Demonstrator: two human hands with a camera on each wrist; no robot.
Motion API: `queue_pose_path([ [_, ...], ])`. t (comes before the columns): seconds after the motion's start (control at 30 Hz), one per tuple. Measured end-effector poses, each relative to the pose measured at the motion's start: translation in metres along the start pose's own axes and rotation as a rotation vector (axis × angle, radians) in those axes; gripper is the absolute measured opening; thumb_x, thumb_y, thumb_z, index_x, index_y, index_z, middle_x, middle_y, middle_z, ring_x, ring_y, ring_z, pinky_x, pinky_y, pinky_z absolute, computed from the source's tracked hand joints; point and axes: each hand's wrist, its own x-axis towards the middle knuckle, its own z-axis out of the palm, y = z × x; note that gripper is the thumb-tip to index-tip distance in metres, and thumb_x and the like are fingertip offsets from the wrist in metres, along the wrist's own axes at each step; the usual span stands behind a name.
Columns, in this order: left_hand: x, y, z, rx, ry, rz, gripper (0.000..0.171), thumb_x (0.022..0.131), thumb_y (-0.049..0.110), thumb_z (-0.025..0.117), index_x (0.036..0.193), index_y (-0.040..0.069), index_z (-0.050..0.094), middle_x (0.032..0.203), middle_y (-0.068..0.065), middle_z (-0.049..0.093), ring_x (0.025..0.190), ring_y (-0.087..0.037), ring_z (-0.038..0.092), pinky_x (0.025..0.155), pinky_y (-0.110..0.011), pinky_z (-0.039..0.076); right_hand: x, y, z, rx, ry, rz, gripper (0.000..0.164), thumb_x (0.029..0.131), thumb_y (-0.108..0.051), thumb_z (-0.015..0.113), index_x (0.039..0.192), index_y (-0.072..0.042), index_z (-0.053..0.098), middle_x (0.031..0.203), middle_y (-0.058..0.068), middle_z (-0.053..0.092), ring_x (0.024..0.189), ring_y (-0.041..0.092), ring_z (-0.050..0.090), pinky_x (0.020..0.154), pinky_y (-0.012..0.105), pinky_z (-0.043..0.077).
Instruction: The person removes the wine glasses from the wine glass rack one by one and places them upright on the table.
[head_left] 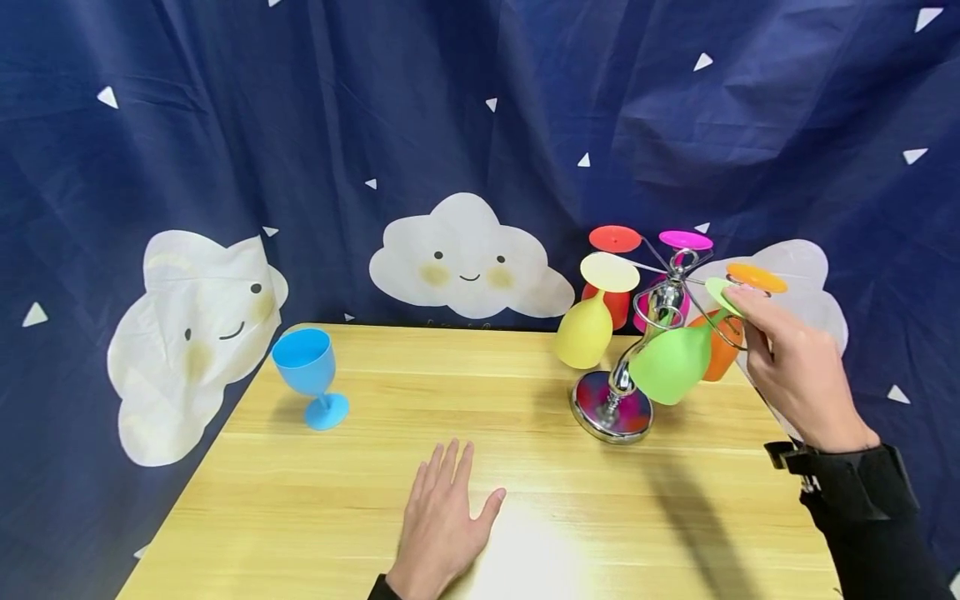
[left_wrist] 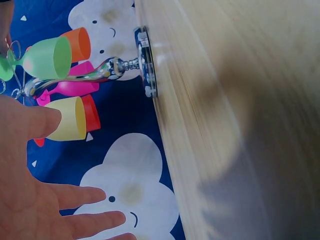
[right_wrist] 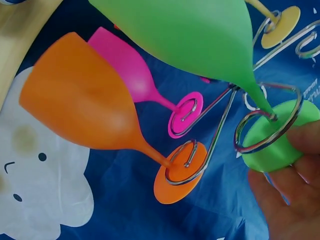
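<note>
My right hand (head_left: 802, 367) pinches the foot of a green plastic goblet (head_left: 671, 367), which hangs upside down at a chrome stemware rack (head_left: 622, 371). In the right wrist view the stem of the green goblet (right_wrist: 200, 35) passes through a curled wire hook (right_wrist: 270, 117), with thumb and fingers on the foot's edge. Yellow (head_left: 583, 333), red (head_left: 615, 239), magenta (head_left: 686, 241) and orange (head_left: 723, 354) goblets hang from the rack's other hooks. My left hand (head_left: 446, 521) is low over the table's front part, fingers straight, holding nothing.
A blue goblet (head_left: 306, 367) stands upright at the left of the wooden table (head_left: 420, 392). Behind the table hangs a dark blue curtain (head_left: 420, 100) with white clouds and triangles. The rack's round base (head_left: 611, 421) rests near the table's right back part.
</note>
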Motion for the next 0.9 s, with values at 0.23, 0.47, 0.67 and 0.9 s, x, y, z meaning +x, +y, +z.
queue_pose_path([
  [0.23, -0.001, 0.001, 0.002, -0.003, -0.039, -0.01, 0.08, 0.099, 0.066, 0.044, 0.153, 0.007, 0.044, 0.158, -0.017, 0.041, 0.149, -0.037, 0.032, 0.122, -0.056, 0.024, 0.004, 0.015, -0.004, -0.021, -0.022, 0.042, 0.042, 0.097, 0.003, 0.06, 0.135, -0.013, 0.067, 0.127, 0.016, 0.069, 0.097, -0.009, 0.055, 0.087, 0.007, 0.04],
  [0.47, -0.002, 0.0, 0.002, -0.011, -0.046, -0.011, 0.08, 0.1, 0.067, 0.043, 0.153, 0.007, 0.044, 0.158, -0.017, 0.042, 0.149, -0.037, 0.032, 0.122, -0.056, 0.024, -0.005, 0.025, -0.011, -0.09, -0.013, 0.053, 0.044, 0.093, 0.007, 0.06, 0.133, -0.008, 0.068, 0.09, 0.018, 0.071, 0.059, 0.011, 0.035, 0.057, 0.026, 0.027],
  [0.67, -0.002, 0.001, 0.004, -0.037, -0.042, -0.004, 0.079, 0.1, 0.065, 0.045, 0.152, 0.006, 0.045, 0.157, -0.019, 0.042, 0.149, -0.038, 0.033, 0.122, -0.057, 0.024, -0.021, 0.031, -0.018, -0.14, -0.025, 0.122, 0.04, 0.096, 0.003, 0.057, 0.133, -0.007, 0.068, 0.054, -0.001, 0.031, 0.047, 0.003, 0.016, 0.043, 0.025, 0.014],
  [0.9, -0.002, 0.001, 0.006, -0.053, -0.032, 0.004, 0.075, 0.101, 0.061, 0.047, 0.151, 0.005, 0.046, 0.156, -0.019, 0.043, 0.147, -0.039, 0.035, 0.121, -0.057, 0.027, -0.054, 0.042, -0.016, -0.114, -0.047, 0.241, 0.028, 0.096, -0.001, 0.058, 0.122, -0.002, 0.071, 0.055, 0.005, 0.045, 0.048, -0.006, 0.024, 0.041, 0.024, 0.019],
])
